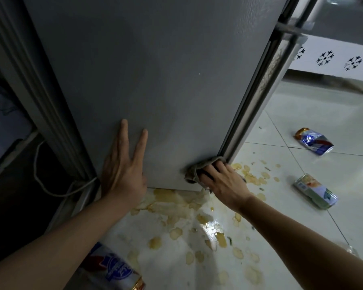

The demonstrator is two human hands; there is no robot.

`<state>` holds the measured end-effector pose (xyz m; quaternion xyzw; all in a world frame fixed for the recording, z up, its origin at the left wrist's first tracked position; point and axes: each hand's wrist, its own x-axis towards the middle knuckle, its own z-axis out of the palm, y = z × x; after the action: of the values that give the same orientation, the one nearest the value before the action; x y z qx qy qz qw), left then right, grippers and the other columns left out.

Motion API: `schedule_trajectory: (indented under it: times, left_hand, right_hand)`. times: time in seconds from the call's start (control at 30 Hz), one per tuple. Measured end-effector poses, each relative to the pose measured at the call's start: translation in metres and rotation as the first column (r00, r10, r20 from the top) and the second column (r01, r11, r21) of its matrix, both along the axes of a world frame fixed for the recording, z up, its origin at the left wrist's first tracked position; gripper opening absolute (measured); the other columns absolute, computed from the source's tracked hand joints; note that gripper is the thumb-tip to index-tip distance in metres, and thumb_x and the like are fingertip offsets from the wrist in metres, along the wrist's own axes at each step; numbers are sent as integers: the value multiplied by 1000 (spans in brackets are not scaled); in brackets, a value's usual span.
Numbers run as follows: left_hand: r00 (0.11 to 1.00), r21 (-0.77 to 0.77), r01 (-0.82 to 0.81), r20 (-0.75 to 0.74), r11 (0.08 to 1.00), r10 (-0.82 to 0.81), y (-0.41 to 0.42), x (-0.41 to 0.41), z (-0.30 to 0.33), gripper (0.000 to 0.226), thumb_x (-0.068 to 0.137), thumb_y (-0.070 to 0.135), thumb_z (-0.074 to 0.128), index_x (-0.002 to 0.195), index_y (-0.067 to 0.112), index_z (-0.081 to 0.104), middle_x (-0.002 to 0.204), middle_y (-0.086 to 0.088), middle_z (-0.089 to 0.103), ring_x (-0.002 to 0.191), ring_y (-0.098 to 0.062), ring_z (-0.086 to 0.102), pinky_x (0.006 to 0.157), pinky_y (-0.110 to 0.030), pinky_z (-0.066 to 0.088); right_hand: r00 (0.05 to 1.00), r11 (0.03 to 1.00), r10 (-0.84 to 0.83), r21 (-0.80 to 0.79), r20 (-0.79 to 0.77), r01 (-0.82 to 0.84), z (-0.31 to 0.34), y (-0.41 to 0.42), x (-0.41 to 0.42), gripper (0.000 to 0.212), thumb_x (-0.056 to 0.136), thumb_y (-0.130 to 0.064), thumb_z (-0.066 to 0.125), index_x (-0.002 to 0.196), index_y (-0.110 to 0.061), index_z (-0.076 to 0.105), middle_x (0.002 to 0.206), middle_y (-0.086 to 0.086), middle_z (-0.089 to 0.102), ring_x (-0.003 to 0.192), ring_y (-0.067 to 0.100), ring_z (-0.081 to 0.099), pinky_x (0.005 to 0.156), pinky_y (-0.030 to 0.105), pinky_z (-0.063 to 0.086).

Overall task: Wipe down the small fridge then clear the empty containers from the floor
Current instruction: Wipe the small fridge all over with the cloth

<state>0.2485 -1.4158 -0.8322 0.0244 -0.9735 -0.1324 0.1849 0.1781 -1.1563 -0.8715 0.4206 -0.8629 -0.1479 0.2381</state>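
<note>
The grey side panel of the small fridge (155, 80) fills the middle of the view. My left hand (124, 170) lies flat against its lower left part, fingers straight. At the fridge's lower right corner my right hand (222, 181) grips a grey cloth (197, 168) and presses it against the panel. Three cans lie on the white tiled floor: a blue and white can (313, 141) at the right, a green and white can (314, 191) below it, and another blue and white can (115, 271) under my left forearm.
Yellowish spilled liquid (176, 206) spreads in puddles and drops over the floor below the fridge. A white cable (42, 174) hangs in the dark gap at the left. A white bench with cut-out patterns (333, 59) stands at the back right.
</note>
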Motion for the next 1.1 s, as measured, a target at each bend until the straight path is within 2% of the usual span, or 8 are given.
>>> schedule_trajectory:
  times: [0.27,0.37,0.47,0.53,0.67,0.8,0.97,1.1]
  left_hand:
    - [1000,-90,1,14,996,0,-10,2,-6,97,69,3,67,149,23,16,157,-13,-12,139,-39,17,95,-51,37]
    - [999,-117,18,-24,993,-21,-14,0,-13,98,62,1,69,147,21,25,157,-16,-3,136,-40,20,93,-55,36]
    - [998,-149,34,-46,988,-42,-20,-2,-18,100,57,-1,68,146,20,28,158,-16,0,138,-36,17,92,-55,36]
    - [998,-163,45,-45,986,-53,-25,-1,-20,99,60,-2,67,147,21,26,158,-13,-4,140,-34,13,96,-58,32]
    - [999,-143,13,-33,990,-17,-36,2,-22,103,62,-4,69,148,24,19,158,-6,-9,143,-33,8,103,-63,24]
    - [999,-118,-38,6,992,39,-54,5,-28,103,65,-2,67,149,28,14,158,-6,-14,144,-34,4,106,-64,21]
    - [1000,-117,-9,16,993,11,-70,8,-37,102,63,-5,65,148,26,18,159,-2,-9,144,-30,7,103,-61,30]
    - [995,-48,-79,58,996,82,-84,13,-40,103,67,-1,64,149,29,10,158,-2,-16,145,-31,5,101,-53,35]
  right_hand:
    - [978,892,-84,-452,-189,-11,43,-24,-18,40,87,-10,51,126,-10,42,113,14,40,90,32,41,73,42,44]
    - [990,974,53,-211,-127,-80,5,-22,-13,48,83,-13,47,131,-17,44,120,12,43,99,32,45,78,43,49]
    - [995,994,94,57,27,-96,-24,-28,-7,56,73,-13,65,127,-21,55,118,8,58,101,30,57,80,41,53]
    - [994,994,90,60,69,-94,-30,-35,-6,56,74,-12,68,128,-20,55,116,8,59,99,28,59,80,40,53]
    - [990,973,139,-184,-34,-143,-1,-52,-9,39,94,-11,33,131,-15,43,115,11,46,89,28,52,73,39,48]
    - [987,925,40,-368,-157,-95,14,-85,-18,45,90,-13,36,135,-15,38,118,13,37,85,29,37,74,38,31]
    - [984,980,171,112,-55,-164,-32,-96,-7,71,68,-8,55,137,-21,47,127,8,41,106,30,40,82,41,48]
    - [986,980,164,116,-16,-161,-29,-110,-3,60,74,-11,64,133,-20,51,124,7,48,101,27,45,78,39,49]
